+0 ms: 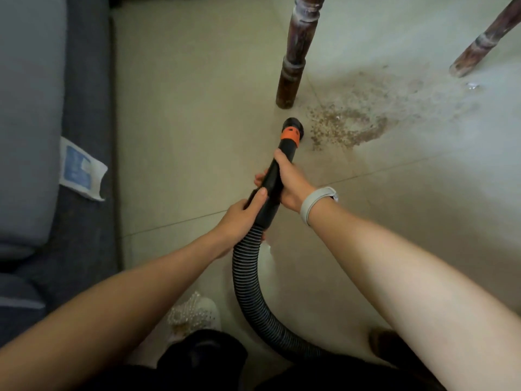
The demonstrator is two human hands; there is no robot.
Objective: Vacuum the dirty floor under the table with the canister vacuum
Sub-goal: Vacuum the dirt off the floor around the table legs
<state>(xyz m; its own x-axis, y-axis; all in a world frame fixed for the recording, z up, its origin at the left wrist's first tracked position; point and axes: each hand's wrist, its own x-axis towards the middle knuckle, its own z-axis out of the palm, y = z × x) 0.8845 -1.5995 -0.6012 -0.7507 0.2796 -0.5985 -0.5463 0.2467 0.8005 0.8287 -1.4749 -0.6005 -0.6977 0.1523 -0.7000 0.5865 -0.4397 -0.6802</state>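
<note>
A black vacuum wand (pixel 275 179) with an orange collar ends in a round black nozzle (pixel 293 126) just above the tiled floor. My right hand (pixel 291 180) grips the wand near its middle. My left hand (pixel 239 218) grips the wand's lower end where the ribbed black hose (pixel 248 283) joins it. The hose curves down and to the right between my arms. A patch of brown crumbs and dust (pixel 352 122) lies on the floor just right of the nozzle, between two table legs. The canister is out of view.
A dark wooden table leg (pixel 293 60) stands just beyond the nozzle; a second leg (pixel 485 40) slants at the upper right. A grey sofa (pixel 42 122) with a white-and-blue label (pixel 80 169) fills the left side. My beaded slipper (pixel 194 314) is near the hose.
</note>
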